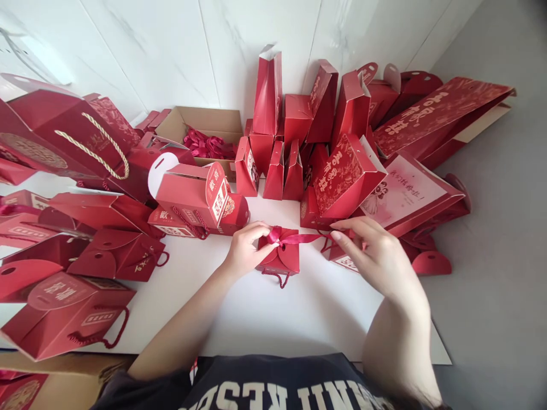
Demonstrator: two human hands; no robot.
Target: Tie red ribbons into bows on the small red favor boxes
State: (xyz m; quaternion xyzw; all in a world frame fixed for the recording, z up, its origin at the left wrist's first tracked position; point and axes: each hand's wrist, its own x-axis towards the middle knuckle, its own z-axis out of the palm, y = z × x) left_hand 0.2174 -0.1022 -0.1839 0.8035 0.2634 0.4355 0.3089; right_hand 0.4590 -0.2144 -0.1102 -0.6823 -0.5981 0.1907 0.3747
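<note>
Mid-tabletop [248, 324], the small red box [280, 265] looks closed, its ribbon [294, 240] looped on top but apparently not fully tied, the left hand [248, 248] pinching it, the right hand's [382, 250] grip on the tail [315, 237] impossible to tell.

Dark navy tee [273, 370], big cream block lettering [333, 397] across chest, upside down in view, partly cut off. Left sleeve [143, 393] same dark fabric, short. Forearms [183, 324] bare.
</note>
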